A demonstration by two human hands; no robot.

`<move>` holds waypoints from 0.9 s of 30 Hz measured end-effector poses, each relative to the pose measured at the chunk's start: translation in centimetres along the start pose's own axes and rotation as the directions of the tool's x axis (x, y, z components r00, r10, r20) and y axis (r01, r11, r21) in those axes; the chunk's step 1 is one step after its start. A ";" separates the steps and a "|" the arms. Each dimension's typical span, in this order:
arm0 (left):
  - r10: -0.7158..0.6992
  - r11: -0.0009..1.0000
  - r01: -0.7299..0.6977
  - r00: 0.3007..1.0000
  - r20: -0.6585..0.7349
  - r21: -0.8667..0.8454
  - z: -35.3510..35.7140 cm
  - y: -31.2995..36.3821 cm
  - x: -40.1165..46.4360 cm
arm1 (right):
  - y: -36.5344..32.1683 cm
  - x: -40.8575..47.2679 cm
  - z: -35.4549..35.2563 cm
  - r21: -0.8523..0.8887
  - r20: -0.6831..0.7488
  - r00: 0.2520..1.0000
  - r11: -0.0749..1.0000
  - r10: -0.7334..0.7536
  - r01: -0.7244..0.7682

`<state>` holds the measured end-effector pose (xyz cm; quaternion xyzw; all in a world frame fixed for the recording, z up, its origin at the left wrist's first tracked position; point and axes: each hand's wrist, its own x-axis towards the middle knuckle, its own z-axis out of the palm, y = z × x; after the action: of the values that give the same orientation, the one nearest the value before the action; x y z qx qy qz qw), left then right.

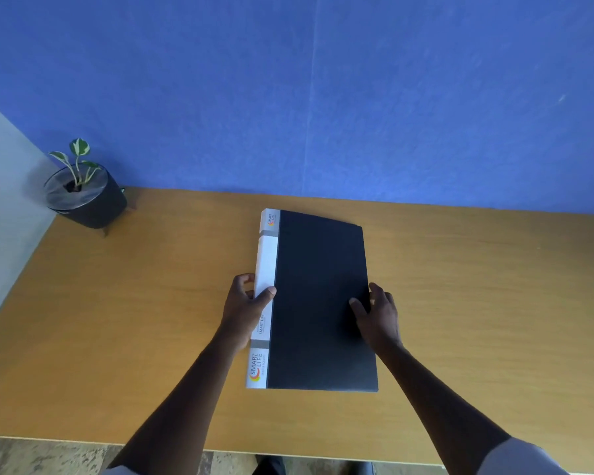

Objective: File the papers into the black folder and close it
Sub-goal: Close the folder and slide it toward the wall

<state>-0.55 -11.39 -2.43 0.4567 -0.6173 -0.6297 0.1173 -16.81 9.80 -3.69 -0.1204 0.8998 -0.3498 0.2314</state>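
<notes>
The black folder [319, 296] lies closed and flat in the middle of the wooden desk [134, 303], its white spine with "SMART LIFE" print facing left. My left hand [246, 306] grips the spine edge, thumb on top and fingers curled around the left side. My right hand [378, 311] holds the folder's right edge, thumb resting on the black cover and fingers wrapped over the edge. No loose papers are visible anywhere on the desk.
A small potted plant [83, 197] in a black pot stands at the desk's far left corner. A blue wall [323, 97] runs along the back edge. The desk's near edge is at the bottom, with floor below it.
</notes>
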 end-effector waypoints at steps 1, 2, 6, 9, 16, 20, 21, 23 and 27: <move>-0.012 1.000 0.012 1.000 0.003 -0.019 -0.8 0.1 0.3 | -0.7 0.3 0.3 0.045 0.023 1.000 0.999 0.009 -0.010; -0.022 0.999 0.022 1.000 0.001 -0.033 -1.6 0.1 0.7 | -1.5 0.5 0.6 0.086 0.046 0.999 0.996 0.016 -0.020; -0.006 1.000 0.006 1.000 -0.030 -0.003 -4.7 0.3 2.0 | -4.3 1.3 2.2 0.185 0.094 0.996 0.983 0.001 -0.018; 0.016 0.999 -0.015 1.000 -0.020 0.032 -7.1 0.2 3.4 | -6.5 2.0 3.7 0.225 0.120 0.992 0.974 -0.034 0.007; 0.007 0.996 -0.009 1.000 0.020 0.094 -10.0 0.6 6.2 | -10.0 3.7 6.8 0.224 0.150 0.985 0.973 -0.084 0.049; 0.008 0.976 -0.004 1.000 -0.021 0.218 -10.8 0.9 8.2 | -10.9 4.6 8.2 0.205 0.145 0.986 0.977 -0.081 0.050; 0.011 0.968 -0.003 0.999 -0.031 0.251 -11.0 0.9 8.7 | -11.0 4.8 8.5 0.196 0.146 0.986 0.979 -0.078 0.048; 0.039 0.946 -0.023 0.998 -0.045 0.323 -11.4 0.8 9.8 | -11.0 5.1 9.1 0.180 0.148 0.986 0.982 -0.079 0.052; 0.087 0.892 -0.049 0.994 -0.064 0.448 -12.0 0.7 11.6 | -11.0 5.8 9.9 0.159 0.157 0.985 0.986 -0.071 0.046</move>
<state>1.39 -27.80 -4.65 0.4751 -0.7555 -0.4476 0.0567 -16.25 -6.07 -4.52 -0.1564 0.8442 -0.4143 0.3020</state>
